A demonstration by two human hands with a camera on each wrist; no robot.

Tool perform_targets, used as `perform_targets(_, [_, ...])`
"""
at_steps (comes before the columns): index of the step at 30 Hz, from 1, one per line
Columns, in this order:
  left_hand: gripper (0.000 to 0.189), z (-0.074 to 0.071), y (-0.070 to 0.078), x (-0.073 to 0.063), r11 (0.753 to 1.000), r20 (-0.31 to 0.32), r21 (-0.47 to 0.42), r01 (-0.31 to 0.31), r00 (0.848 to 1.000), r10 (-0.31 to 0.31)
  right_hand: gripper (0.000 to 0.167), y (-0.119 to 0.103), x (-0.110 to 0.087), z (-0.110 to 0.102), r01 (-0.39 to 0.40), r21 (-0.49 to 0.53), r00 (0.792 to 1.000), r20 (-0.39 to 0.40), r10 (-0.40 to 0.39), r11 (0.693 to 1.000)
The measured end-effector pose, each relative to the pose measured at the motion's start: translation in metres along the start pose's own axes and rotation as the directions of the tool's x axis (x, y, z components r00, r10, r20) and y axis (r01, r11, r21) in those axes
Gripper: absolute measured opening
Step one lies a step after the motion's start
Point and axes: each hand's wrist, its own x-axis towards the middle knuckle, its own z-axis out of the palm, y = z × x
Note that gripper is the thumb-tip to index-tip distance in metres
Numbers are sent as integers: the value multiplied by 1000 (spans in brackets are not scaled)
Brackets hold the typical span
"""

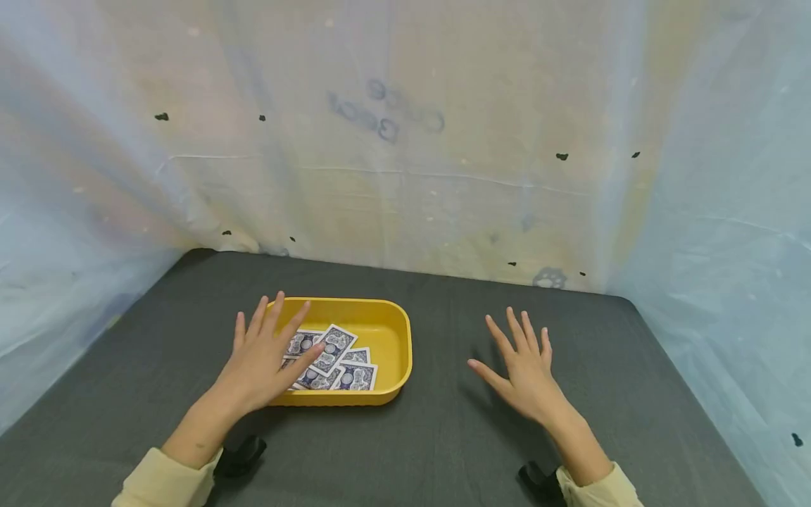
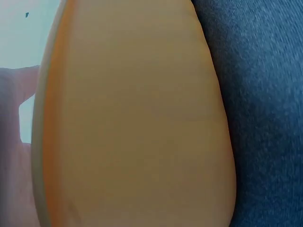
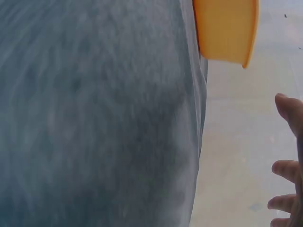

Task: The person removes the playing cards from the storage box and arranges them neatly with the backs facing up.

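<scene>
A yellow tray (image 1: pixel 395 338) stands on the dark table, left of the middle in the head view. Several playing cards (image 1: pixel 334 348) with blue patterned backs lie loosely overlapped inside it. Over the tray's left part is my left hand (image 1: pixel 260 359), fingers spread and straight, covering that end and some of the cards. To the right of the tray, apart from it, my right hand (image 1: pixel 524 373) hovers above the table with fingers spread, holding nothing. The tray's outer wall (image 2: pixel 142 113) fills most of the left wrist view. In the right wrist view, fingers (image 3: pixel 286 170) show at the right edge.
A dark grey cloth covers the table (image 1: pixel 437 451). Pale, translucent sheeting (image 1: pixel 405 197) with small dark marks hangs behind the table and along both sides. Black wrist straps (image 1: pixel 241 456) show beside the cream sleeves (image 1: pixel 167 482).
</scene>
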Motion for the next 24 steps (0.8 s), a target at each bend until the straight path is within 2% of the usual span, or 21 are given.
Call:
perform_targets(6, [76, 0, -10, -2, 1000, -18, -19, 16, 1000, -16, 78, -15, 4, 7, 63, -3, 998, -28, -64, 998])
perform_targets(11, [68, -5, -21, -5, 995, -25, -89, 38, 999, -41, 69, -28, 10, 9, 115, 34, 993, -38, -114, 993])
perform_targets(18, [65, -14, -32, -9, 975, 13, -199, 100, 995, -100, 59, -46, 18, 4, 152, 170, 988, -32, -149, 974])
perform_targets(24, [64, -19, -41, -11, 963, 24, -246, 106, 994, -103, 56, -63, 30, -5, 181, 283, 982, 1, -189, 942])
